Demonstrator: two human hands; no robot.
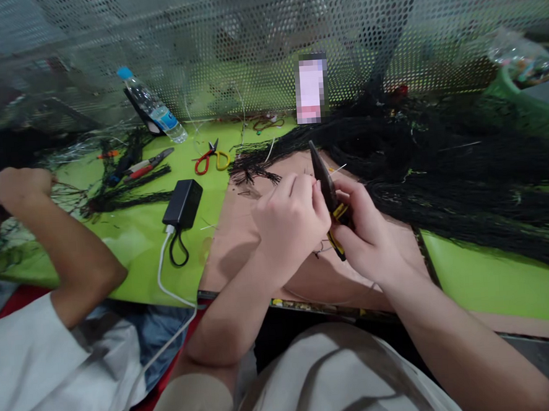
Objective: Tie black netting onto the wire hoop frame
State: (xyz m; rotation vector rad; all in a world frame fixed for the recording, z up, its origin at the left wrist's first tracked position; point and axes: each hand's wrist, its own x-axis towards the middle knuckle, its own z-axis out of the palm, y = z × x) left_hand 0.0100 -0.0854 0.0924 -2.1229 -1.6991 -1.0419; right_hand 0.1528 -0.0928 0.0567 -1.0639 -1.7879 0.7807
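My right hand [366, 228] is wrapped round black pliers [325, 176] with yellow-and-black handles, their jaws pointing up and away from me. My left hand [290, 220] is closed in a pinch right beside the pliers, fingers pressed together on something too small to make out, perhaps a thin wire. Both hands hover over a brown cardboard sheet [239, 232] lying on the green table [132, 233]. A thin pale wire sticks out just past the pliers' jaws.
A large heap of black wires [439, 164] fills the right. Red-and-yellow scissors [211, 158], red-handled pliers [147, 164], a black power adapter [182, 203] with white cable, a water bottle [153, 107]. Another person's arm [57, 237] at left. Perforated metal panel behind.
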